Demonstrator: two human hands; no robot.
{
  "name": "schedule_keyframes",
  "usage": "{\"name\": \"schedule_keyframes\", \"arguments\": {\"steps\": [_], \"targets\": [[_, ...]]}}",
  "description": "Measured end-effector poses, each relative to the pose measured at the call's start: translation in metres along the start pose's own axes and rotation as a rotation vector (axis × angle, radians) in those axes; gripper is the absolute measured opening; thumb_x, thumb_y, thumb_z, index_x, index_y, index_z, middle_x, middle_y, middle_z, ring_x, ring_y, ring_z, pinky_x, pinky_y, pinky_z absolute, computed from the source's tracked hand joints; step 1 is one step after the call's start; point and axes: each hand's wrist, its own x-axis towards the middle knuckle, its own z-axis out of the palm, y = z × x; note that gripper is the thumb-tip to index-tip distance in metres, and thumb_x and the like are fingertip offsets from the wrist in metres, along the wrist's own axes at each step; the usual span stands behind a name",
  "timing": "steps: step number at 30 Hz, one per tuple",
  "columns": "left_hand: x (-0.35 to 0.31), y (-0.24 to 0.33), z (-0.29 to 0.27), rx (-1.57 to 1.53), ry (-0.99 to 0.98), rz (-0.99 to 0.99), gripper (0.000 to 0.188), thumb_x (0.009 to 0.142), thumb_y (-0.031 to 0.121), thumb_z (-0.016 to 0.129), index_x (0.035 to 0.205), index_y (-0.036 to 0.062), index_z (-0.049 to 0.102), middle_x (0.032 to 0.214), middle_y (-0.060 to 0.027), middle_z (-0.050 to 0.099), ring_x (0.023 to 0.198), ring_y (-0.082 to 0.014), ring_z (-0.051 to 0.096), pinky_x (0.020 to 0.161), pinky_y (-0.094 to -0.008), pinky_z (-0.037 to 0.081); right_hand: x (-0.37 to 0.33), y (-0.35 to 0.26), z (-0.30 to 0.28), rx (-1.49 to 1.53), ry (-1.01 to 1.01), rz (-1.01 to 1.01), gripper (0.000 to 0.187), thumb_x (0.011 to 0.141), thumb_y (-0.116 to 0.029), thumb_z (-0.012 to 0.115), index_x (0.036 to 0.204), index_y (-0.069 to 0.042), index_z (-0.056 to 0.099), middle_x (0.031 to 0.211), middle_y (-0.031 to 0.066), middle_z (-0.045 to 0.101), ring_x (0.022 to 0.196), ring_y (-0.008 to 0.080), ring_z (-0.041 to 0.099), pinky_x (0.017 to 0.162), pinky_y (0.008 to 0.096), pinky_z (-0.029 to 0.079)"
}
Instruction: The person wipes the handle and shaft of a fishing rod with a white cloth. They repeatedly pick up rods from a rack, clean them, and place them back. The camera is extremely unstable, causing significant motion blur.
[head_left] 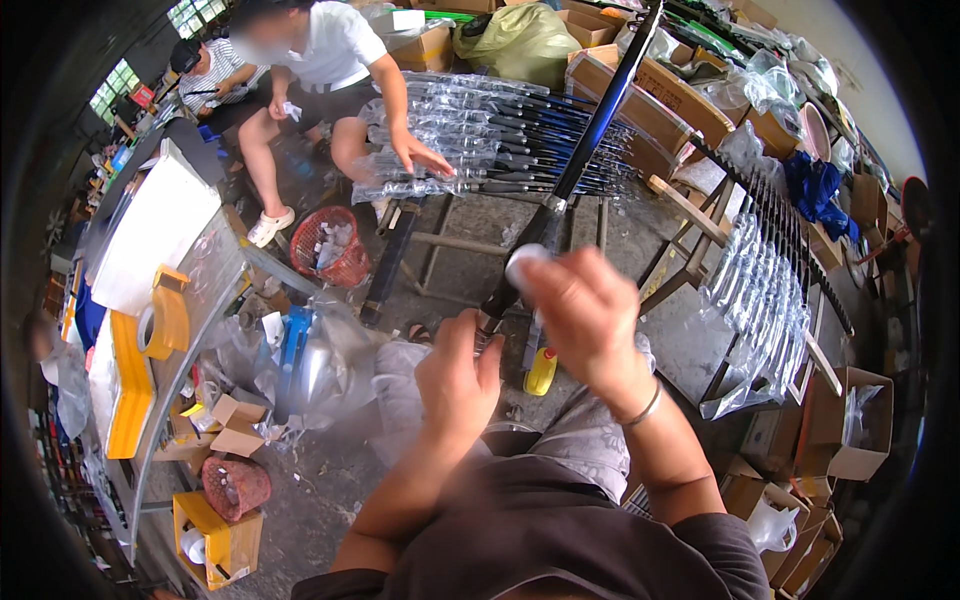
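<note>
A fishing rod (592, 148) slants up and away from my lap, its shaft glossy black and blue. My left hand (462, 372) is closed around the lower part of its dark handle, near a metallic section. In my right hand (590, 315) is a small white wad (528, 264), pinched in the fingers beside the rod's grip. That hand is blurred, and I cannot tell if the wad is cloth or paper. Below the rod, between my knees, a yellow object (540, 372) shows.
Ahead, many plastic-sleeved rods (440, 130) lie on a stand, with a co-worker's hand (425, 155) over them. More wrapped rods (755, 310) lean on a rack at right. A red basket (330, 245) stands left of centre; a table (190, 330) with tape is farther left.
</note>
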Motion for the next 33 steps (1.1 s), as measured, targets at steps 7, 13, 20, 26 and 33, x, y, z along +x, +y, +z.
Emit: {"name": "schedule_keyframes", "arguments": {"steps": [7, 13, 20, 26, 33], "targets": [[0.005, -0.001, 0.000, 0.014, 0.026, 0.044, 0.027, 0.077, 0.004, 0.066, 0.102, -0.0013, 0.056, 0.083, -0.0163, 0.057, 0.071, -0.0360, 0.059, 0.060, -0.0404, 0.046, -0.013, 0.005, 0.012, -0.093, -0.028, 0.117, 0.030, 0.074, -0.005, 0.069, 0.102, -0.007, 0.062, 0.063, 0.0048, 0.048, 0.047, 0.0207, 0.053, 0.040, 0.0331, 0.043], [0.003, -0.003, 0.001, 0.037, 0.013, 0.027, 0.032, 0.075, 0.003, 0.068, 0.105, -0.0015, 0.056, 0.084, -0.0164, 0.058, 0.071, -0.0363, 0.059, 0.060, -0.0399, 0.047, -0.004, 0.000, 0.006, -0.082, -0.036, 0.023, 0.027, 0.074, -0.003, 0.067, 0.101, -0.005, 0.060, 0.063, 0.0053, 0.049, 0.048, 0.0204, 0.054, 0.039, 0.0326, 0.042], [0.002, -0.008, 0.005, -0.040, -0.003, 0.035, 0.028, 0.079, 0.006, 0.065, 0.105, 0.0022, 0.056, 0.082, -0.0140, 0.057, 0.070, -0.0344, 0.060, 0.058, -0.0392, 0.047, -0.028, -0.008, 0.018, -0.132, -0.220, 0.045, 0.031, 0.075, -0.008, 0.065, 0.105, -0.005, 0.059, 0.068, 0.0048, 0.054, 0.051, 0.0191, 0.058, 0.041, 0.0313, 0.044], [0.004, 0.001, -0.006, -0.357, -0.111, -0.137, 0.023, 0.087, 0.014, 0.062, 0.103, -0.0025, 0.057, 0.071, -0.0065, 0.056, 0.062, -0.0132, 0.048, 0.058, -0.0279, 0.042, 0.017, 0.014, -0.005, -0.067, -0.064, 0.086, 0.035, 0.074, -0.002, 0.070, 0.107, -0.005, 0.060, 0.066, 0.0066, 0.052, 0.051, 0.0202, 0.055, 0.043, 0.0330, 0.043], [0.002, -0.001, -0.006, -0.488, -0.243, -0.257, 0.021, 0.088, 0.007, 0.060, 0.105, -0.0034, 0.056, 0.075, -0.0053, 0.060, 0.066, -0.0103, 0.054, 0.061, -0.0255, 0.045, -0.028, -0.004, 0.013, 0.055, -0.215, 0.023, 0.037, 0.069, -0.001, 0.071, 0.104, -0.007, 0.061, 0.065, 0.0047, 0.051, 0.051, 0.0193, 0.055, 0.042, 0.0320, 0.046]]}}
